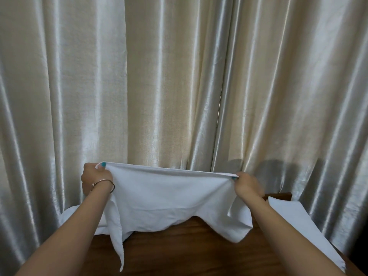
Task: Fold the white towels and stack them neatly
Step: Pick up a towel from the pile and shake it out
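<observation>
Left hand [95, 176] and right hand [246, 184] each pinch a top corner of the white towel [169, 194], stretched above the dark wooden table [189, 250]. Cream curtains [179, 76] hang beyond both hands.

both arms stretched fwd & raised, left hand [95, 176] w/ a thin bangle at the wrist and right hand [247, 184] well apart at abt the same height, each w/ fingers curled & pinching a top corner of the towel [169, 196].
</observation>
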